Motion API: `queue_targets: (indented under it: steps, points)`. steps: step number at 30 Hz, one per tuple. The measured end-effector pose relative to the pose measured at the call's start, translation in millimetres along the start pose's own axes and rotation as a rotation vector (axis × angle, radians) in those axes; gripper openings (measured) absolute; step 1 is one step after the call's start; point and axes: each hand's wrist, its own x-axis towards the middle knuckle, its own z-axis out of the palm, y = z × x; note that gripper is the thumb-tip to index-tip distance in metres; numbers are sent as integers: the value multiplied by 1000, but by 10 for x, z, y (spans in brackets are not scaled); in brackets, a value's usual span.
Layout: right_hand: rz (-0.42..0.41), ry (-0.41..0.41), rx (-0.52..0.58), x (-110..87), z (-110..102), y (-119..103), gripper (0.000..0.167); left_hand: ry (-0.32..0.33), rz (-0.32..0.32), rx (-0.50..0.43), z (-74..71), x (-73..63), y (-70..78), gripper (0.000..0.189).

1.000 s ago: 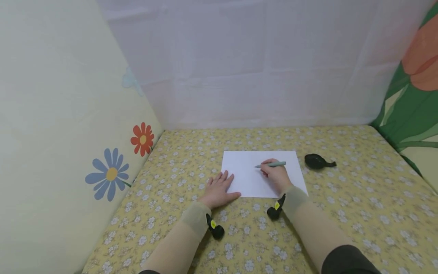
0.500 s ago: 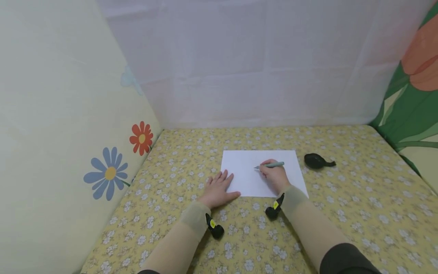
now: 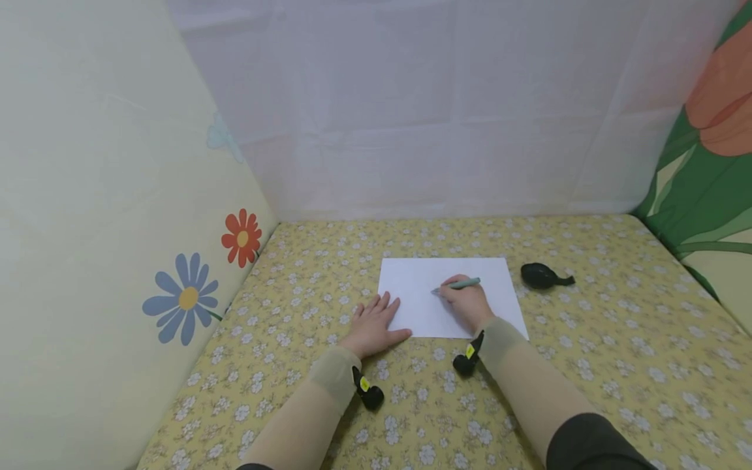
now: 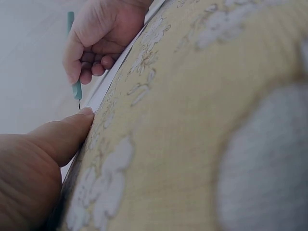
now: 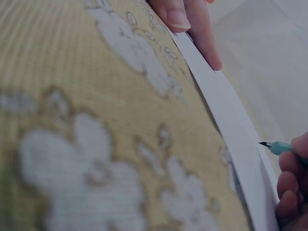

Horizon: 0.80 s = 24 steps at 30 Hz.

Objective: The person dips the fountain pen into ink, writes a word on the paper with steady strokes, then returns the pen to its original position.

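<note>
A sheet of white paper [image 3: 420, 313] lies on the flowered cloth. My right hand [image 3: 467, 305] rests over its right half and pinches a green fountain pen [image 3: 468, 282], nib pointing left near the sheet's middle. In the right wrist view the pen's dark nib [image 5: 264, 144] stands close over the white sheet; whether it touches, I cannot tell. The left hand [image 3: 375, 328] lies flat with spread fingers on the paper's lower left corner, thumb along the near edge. From the left wrist, the pen [image 4: 71, 19] shows beyond my left thumb [image 4: 62, 137].
To the right of the paper lies a black bulb with a narrow spout [image 3: 540, 276]. Yellow flowered cloth [image 3: 317, 261] covers the table. A white sheet [image 3: 376, 130] hangs behind it, and flower-printed walls stand at both sides.
My right hand has shifted slightly left and toward me with the pen, whose rear end now tilts up more. The left hand has stayed in place on the paper.
</note>
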Motion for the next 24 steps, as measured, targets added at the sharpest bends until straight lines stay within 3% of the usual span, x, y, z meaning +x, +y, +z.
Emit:
queue_targets:
  steps: [24]
  points:
    - [30,29,4,-26,-6,-12,20,5,-2,13,-39,-32,37,84]
